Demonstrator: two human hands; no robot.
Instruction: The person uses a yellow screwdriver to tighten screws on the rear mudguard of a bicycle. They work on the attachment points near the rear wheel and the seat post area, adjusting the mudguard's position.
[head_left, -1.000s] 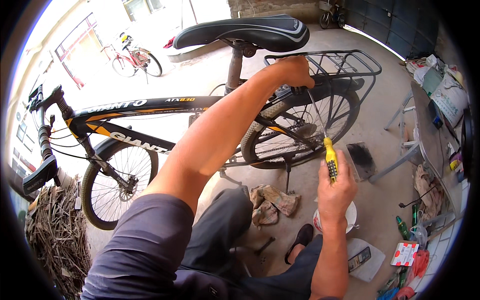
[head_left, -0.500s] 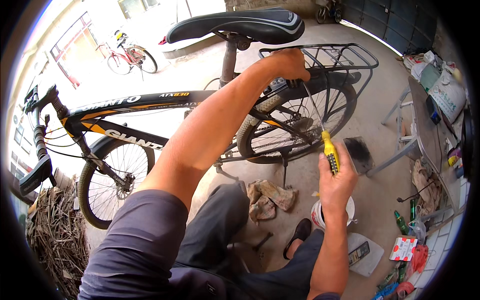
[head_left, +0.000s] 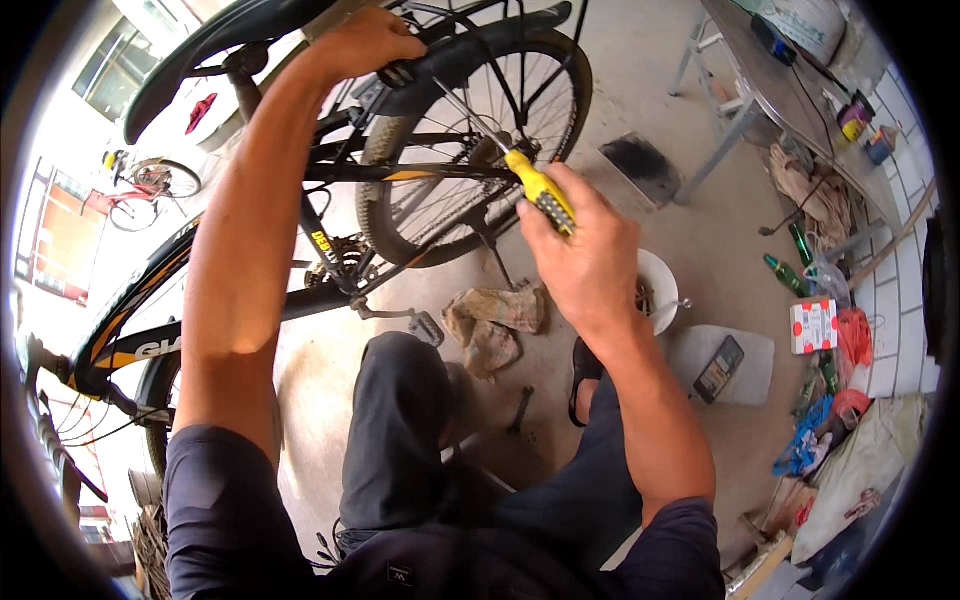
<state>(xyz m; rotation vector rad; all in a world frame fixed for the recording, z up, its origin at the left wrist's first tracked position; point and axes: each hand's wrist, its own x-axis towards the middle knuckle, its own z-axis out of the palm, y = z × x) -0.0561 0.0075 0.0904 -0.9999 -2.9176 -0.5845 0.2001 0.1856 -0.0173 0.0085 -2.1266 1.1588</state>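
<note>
My right hand (head_left: 585, 240) is wrapped round the yellow handle of a screwdriver (head_left: 540, 190). Its metal shaft slants up and left, with the tip at the black rear mudguard (head_left: 470, 58) of a bicycle. Beside that tip, my left hand (head_left: 368, 45) is curled over a black bracket (head_left: 397, 75) at the front of the mudguard, behind the saddle (head_left: 190, 60). What its fingers grip is partly hidden. Below the screwdriver stands the bicycle's rear wheel (head_left: 378, 190), with the kickstand (head_left: 490, 248) under it.
A crumpled cloth (head_left: 490, 320) and a wrench-like tool (head_left: 521, 410) lie on the floor. At right are a white bucket (head_left: 660, 285), a phone (head_left: 718, 370) on a pale slab, a table (head_left: 800, 100), green bottles (head_left: 785, 272) and a white-and-red box (head_left: 814, 326).
The view has swung right and down, so the bicycle sits farther up and left. Both hands stay at the rear mudguard, the screwdriver still in my right hand.
</note>
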